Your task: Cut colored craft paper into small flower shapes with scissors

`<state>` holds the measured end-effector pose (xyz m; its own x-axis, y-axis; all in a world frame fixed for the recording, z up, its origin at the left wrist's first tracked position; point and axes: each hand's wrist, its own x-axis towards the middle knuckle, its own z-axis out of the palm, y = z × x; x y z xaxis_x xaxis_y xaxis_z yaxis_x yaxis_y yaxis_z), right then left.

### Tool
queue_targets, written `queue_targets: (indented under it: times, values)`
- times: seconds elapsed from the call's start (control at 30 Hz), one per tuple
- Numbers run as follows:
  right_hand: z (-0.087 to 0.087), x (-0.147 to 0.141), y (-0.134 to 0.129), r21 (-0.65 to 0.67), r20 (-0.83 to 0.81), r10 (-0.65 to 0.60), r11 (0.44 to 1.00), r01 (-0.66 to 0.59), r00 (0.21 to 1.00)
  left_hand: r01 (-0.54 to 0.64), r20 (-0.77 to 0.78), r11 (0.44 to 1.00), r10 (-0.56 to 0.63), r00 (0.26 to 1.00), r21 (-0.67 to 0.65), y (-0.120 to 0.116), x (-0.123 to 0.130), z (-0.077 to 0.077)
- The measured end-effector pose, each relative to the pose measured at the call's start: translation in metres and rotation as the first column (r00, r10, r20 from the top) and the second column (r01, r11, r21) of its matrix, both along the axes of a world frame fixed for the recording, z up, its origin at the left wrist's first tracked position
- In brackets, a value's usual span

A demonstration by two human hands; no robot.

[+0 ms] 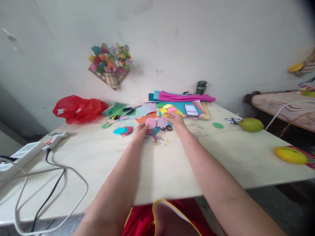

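Note:
My left hand (140, 131) holds the edge of a round pink paper piece (150, 123) between thumb and fingers. A scalloped lilac paper piece (162, 123) lies just to its right, beside the dark scissor handles (168, 128). My right hand (175, 120) reaches over the yellow paper pieces (163, 111), with its fingertips at their edge; whether it grips one is too small to tell. Blue and red scalloped pieces (123, 131) are piled left of my left hand. Small paper scraps (157, 141) are scattered below the pink circle.
Coloured sheets (187, 97), a phone (191, 110) and a dark cup (201, 87) stand or lie at the back. A red plastic bag (78, 109) is at left, power strips (55, 140) with cables nearer. Two mangoes (251, 125) are at right.

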<state>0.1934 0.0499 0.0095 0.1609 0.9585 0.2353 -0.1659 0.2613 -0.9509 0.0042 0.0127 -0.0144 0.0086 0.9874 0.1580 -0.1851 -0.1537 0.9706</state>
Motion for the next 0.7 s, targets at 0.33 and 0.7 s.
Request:
queue_targets:
  times: [0.33,0.7]
  values:
    - [0.001,-0.019,-0.014,-0.048,0.053,0.117,0.992,-0.114,0.992,0.199,0.020,0.977,-0.198,0.980,-0.083,-0.009,0.003,0.005]
    - [-0.005,-0.021,-0.015,-0.012,0.098,0.115,0.993,-0.115,0.988,0.246,0.129,0.954,-0.226,0.966,-0.169,-0.012,0.006,0.011]
